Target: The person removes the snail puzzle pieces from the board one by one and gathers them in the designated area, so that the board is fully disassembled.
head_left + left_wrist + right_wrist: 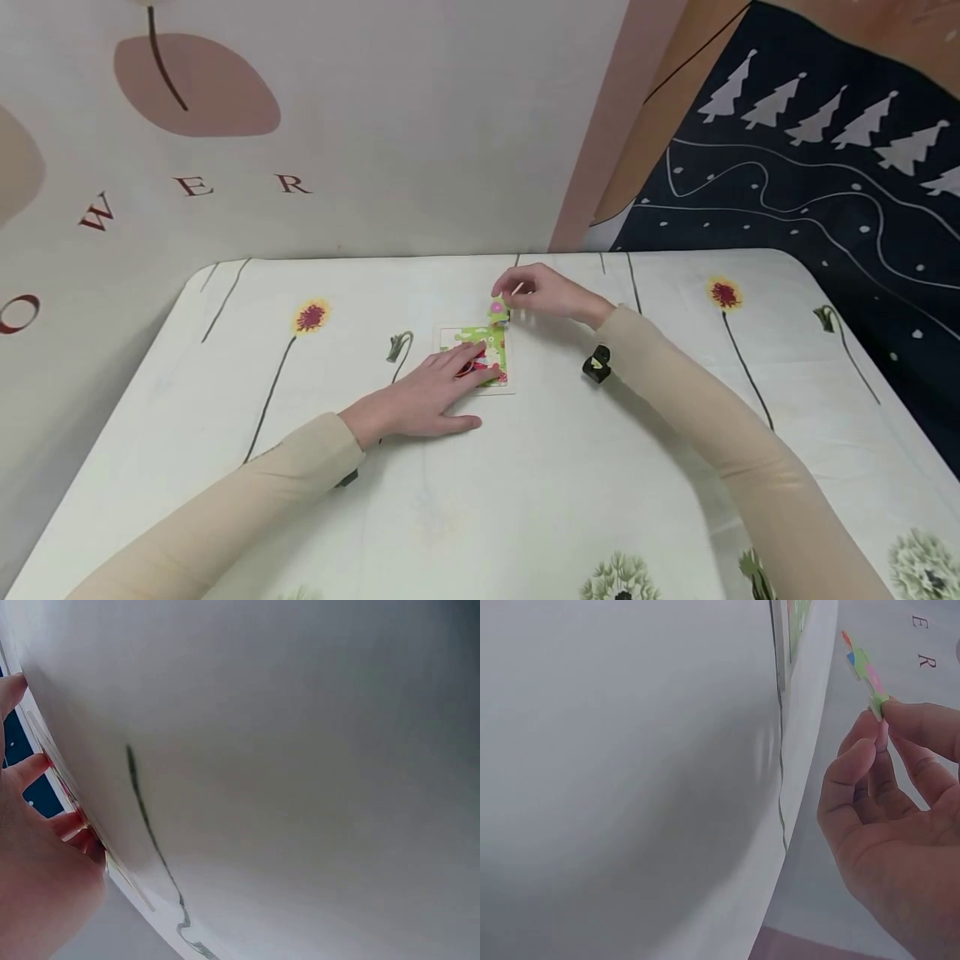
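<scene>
Above the far right corner of a puzzle board [512,371] on the table [525,500], the head view shows the right hand [547,290], its grip pinching a green piece [497,312], long axis running near to far. The left hand [435,396], grip spread, rests across the board. The left wrist view shows its fingers apart, the board nearly edge-on. The right wrist view shows the piece tilted, its free end pointing away from the pinching fingertips.

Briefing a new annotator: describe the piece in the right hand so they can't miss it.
On the white flowered table, find the picture board under the left hand. Near its far right corner, the right hand pinches a small green piece. Unlike the board, it's held up off the table, with a pink spot.
</scene>
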`<action>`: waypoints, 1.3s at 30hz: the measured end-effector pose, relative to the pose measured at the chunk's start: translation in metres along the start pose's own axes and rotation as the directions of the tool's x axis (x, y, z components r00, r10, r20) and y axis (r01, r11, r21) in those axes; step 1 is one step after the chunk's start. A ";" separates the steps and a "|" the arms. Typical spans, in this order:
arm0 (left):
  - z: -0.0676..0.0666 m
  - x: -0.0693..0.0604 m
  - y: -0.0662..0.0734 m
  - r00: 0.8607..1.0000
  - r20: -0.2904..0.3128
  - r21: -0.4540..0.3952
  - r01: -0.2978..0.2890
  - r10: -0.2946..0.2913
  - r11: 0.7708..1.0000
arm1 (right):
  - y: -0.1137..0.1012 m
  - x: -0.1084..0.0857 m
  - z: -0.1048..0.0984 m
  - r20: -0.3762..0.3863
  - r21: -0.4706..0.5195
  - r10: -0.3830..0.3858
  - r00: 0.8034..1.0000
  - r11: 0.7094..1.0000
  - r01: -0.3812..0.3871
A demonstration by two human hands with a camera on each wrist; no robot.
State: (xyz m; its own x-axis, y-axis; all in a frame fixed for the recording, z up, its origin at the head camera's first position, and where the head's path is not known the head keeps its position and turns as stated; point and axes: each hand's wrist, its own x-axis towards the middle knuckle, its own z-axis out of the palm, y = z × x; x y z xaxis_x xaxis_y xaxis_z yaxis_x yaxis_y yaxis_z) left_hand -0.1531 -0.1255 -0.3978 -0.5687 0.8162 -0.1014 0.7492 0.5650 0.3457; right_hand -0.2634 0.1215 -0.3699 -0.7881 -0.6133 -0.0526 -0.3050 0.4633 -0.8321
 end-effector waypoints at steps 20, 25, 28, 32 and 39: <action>0.000 0.000 -0.001 1.000 -0.001 0.001 0.003 -0.003 1.000 | 0.009 -0.014 -0.014 -0.033 -0.018 0.007 0.999 1.000 -0.008; 0.000 -0.001 0.000 1.000 0.002 -0.003 0.005 -0.005 1.000 | 0.010 -0.017 -0.017 -0.043 -0.040 0.014 0.999 0.999 -0.016; 0.000 -0.001 0.000 1.000 -0.001 0.001 0.003 -0.003 1.000 | 0.011 -0.019 -0.018 -0.051 -0.050 0.013 0.999 0.999 -0.016; -0.001 -0.001 0.000 1.000 0.001 0.006 0.005 -0.005 1.000 | 0.014 -0.022 -0.020 -0.054 -0.054 0.012 0.998 0.998 -0.015; 0.000 -0.001 0.000 1.000 0.000 0.020 0.000 0.000 1.000 | 0.021 -0.028 -0.025 -0.064 -0.043 0.023 0.998 0.999 -0.026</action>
State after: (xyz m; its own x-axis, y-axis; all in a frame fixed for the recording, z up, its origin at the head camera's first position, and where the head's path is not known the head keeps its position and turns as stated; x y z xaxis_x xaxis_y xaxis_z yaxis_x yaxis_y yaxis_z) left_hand -0.1527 -0.1261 -0.3976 -0.5687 0.8163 -0.1014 0.7560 0.5673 0.3265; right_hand -0.2614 0.1643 -0.3715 -0.8274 -0.5605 -0.0361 -0.3077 0.5060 -0.8058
